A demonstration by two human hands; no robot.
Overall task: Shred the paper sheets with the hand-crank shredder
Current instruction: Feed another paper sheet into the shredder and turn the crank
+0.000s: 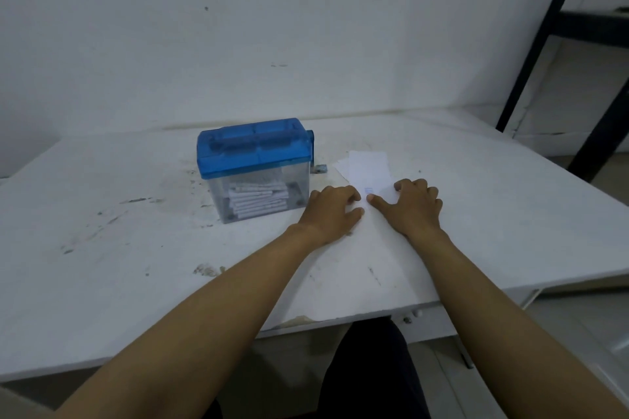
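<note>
The hand-crank shredder [255, 163] stands on the white table: a blue lid over a clear bin that holds white paper strips. Its crank [318, 168] sticks out on the right side. A small stack of white paper sheets [369, 170] lies flat just right of the shredder. My left hand [332, 213] rests palm down at the near left corner of the sheets, fingers curled on the table. My right hand [410, 207] lies palm down on the near right part of the sheets, thumb pointing left. Neither hand has lifted a sheet.
The table [136, 248] is scuffed and stained, and its near edge runs close to my body. A white wall stands behind it. A black metal frame [544, 44] rises at the far right beside the table.
</note>
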